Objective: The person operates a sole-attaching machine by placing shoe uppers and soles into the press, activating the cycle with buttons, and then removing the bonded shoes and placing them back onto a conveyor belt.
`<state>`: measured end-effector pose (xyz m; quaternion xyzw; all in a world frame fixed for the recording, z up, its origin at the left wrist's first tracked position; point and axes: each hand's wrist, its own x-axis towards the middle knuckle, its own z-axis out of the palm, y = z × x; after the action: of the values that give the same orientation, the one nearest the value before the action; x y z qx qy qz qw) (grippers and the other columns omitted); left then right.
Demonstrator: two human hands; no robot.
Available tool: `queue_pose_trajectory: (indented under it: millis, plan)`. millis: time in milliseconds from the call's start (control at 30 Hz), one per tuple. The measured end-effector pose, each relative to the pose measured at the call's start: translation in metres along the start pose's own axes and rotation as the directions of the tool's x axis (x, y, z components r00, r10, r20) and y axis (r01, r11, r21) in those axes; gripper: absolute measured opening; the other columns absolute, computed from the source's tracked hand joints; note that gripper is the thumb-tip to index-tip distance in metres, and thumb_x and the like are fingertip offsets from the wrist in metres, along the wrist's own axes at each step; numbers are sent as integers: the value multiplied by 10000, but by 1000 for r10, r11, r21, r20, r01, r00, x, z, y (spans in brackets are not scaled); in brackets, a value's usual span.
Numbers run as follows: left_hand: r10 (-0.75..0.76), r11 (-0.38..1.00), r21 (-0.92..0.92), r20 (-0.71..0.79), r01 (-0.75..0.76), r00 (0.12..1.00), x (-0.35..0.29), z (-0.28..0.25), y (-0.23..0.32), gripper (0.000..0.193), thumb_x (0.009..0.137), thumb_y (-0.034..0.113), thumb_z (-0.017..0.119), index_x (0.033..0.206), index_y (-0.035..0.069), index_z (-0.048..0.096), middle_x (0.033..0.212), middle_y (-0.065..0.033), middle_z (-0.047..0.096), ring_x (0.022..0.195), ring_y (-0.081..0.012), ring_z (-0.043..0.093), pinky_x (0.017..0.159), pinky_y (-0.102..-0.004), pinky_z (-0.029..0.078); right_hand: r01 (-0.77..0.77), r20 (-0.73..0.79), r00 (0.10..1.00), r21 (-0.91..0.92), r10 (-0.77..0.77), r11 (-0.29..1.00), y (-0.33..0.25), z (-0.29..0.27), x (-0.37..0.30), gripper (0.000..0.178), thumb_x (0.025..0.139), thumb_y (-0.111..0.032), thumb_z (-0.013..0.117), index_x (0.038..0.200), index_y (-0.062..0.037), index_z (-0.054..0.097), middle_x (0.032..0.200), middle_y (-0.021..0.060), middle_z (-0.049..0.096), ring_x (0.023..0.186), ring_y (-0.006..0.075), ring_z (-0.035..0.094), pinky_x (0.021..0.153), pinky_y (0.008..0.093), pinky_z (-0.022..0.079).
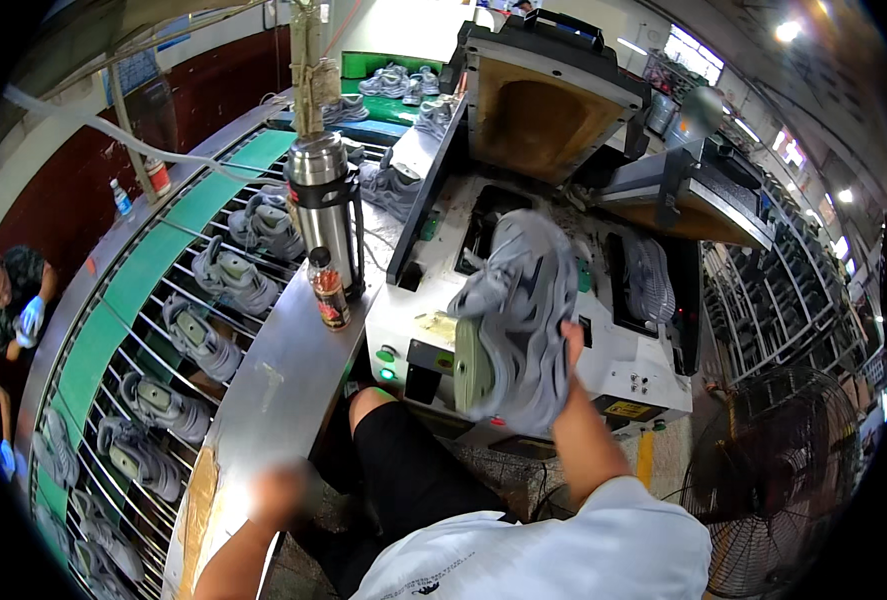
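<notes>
My right hand [571, 352] grips a grey sneaker [533, 300] from its right side, holding it up in front of a white pressing machine [433, 330]. An olive-green piece [470, 365] shows at the shoe's opening; most of my fingers are hidden behind the shoe. The machine's padded lid [543, 110] stands raised above it, over a dark recess. To its right, another grey shoe [648, 278] lies in a second recess under a tilted lid [693, 195]. Over the metal ledge [283, 390], my left hand [285, 495] is blurred, its fingers unclear.
A steel flask [325, 205] and a small bottle [328, 290] stand on the ledge. Left of it, several grey shoes [198, 335] sit on a rack beside a green belt [133, 285]. A caged fan [773, 490] stands at right. Two people [18, 290] are at far left.
</notes>
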<state>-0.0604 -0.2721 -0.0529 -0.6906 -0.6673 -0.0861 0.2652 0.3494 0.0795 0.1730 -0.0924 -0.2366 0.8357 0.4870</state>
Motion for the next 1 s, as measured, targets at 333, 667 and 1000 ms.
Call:
queue_pose_trajectory:
  millis: [333,667,1000]
  plan:
    - [-69,993,-97,46,73,997,-65,17,-31,221,799,265,599,871,58,621,815,-124,570,743,-312,556,675,-455,442,-182,-247,794,-968,-556,171,-151,-3,223,908,612,-275,704,1405,15,370,1281,152,543,1095,284,563,933,340,427]
    - [-221,947,-244,-26,208,975,-87,37,-31,170,787,226,621,870,78,610,826,-93,566,748,-284,553,649,-435,430,-757,-440,643,-486,-627,-436,-81,-38,325,947,587,-503,683,1409,-125,401,1436,172,409,1301,297,435,1053,376,377]
    - [-358,857,-171,480,485,801,-102,44,-26,308,891,323,523,1066,89,617,1012,-131,604,977,-308,566,839,-492,448,-730,-426,681,-458,-596,-507,-36,24,247,910,737,-681,548,1431,-123,361,1427,211,392,1304,349,405,1037,412,372]
